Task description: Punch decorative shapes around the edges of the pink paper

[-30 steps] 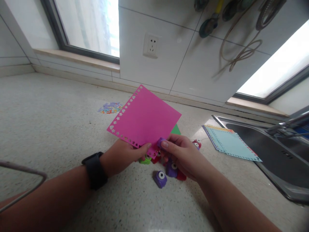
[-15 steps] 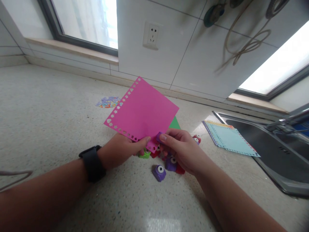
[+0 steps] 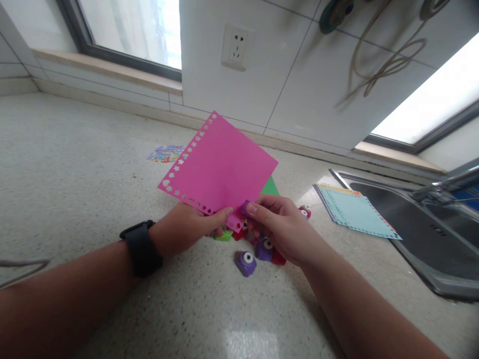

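My left hand (image 3: pixel 194 221) pinches a pink sheet of paper (image 3: pixel 224 164) near its lower edge, thumb on top. Small cut-out shapes, stars and hearts among them, run along the sheet's left and lower edges. Between the thumb and fingers of my right hand (image 3: pixel 277 217) is a purple craft punch (image 3: pixel 246 207), set at the sheet's lower right edge. Below the hands, another purple punch (image 3: pixel 246 263) lies apart on the counter. More punches, purple, red and a green one (image 3: pixel 223 234), are partly hidden under the paper and my right hand.
A stack of light blue sheets (image 3: pixel 359 212) with punched borders overlaps the rim of a steel sink (image 3: pixel 422 279) at right. Small coloured paper bits (image 3: pixel 164 153) lie behind the pink sheet. A green sheet (image 3: pixel 270 186) shows beneath it. The tiled wall holds a socket (image 3: pixel 237 46).
The camera view has shifted slightly. Both hands keep their hold on the pink sheet and the purple punch, with no other clear change.
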Available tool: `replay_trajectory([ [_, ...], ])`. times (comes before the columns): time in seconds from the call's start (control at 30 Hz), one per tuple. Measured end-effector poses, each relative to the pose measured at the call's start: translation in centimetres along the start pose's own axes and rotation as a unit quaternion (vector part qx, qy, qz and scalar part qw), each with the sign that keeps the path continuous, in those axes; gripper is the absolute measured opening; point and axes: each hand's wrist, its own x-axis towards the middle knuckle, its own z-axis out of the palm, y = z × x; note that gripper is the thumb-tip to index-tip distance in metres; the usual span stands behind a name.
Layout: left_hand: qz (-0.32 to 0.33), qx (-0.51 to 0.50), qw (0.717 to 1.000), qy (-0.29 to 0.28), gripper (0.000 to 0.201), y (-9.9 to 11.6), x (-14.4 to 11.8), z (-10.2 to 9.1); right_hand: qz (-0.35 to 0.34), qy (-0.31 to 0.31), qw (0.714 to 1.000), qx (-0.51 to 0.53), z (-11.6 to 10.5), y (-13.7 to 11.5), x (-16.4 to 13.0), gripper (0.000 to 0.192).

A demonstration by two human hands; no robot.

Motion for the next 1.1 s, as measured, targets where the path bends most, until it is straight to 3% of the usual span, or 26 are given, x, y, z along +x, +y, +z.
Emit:
replay_trajectory([
  [0.77,0.002,0.007,1.000,-0.020,0.031,0.09,0.13,-0.21,-0.028,-0.006,0.999,0.032,0.52,-0.20,0.16,0.028],
  [1.1,0.017,0.020,1.000,0.000,0.036,-0.53,0.46,-0.32,-0.014,-0.005,0.999,0.028,0.12,-0.23,0.17,0.027],
])
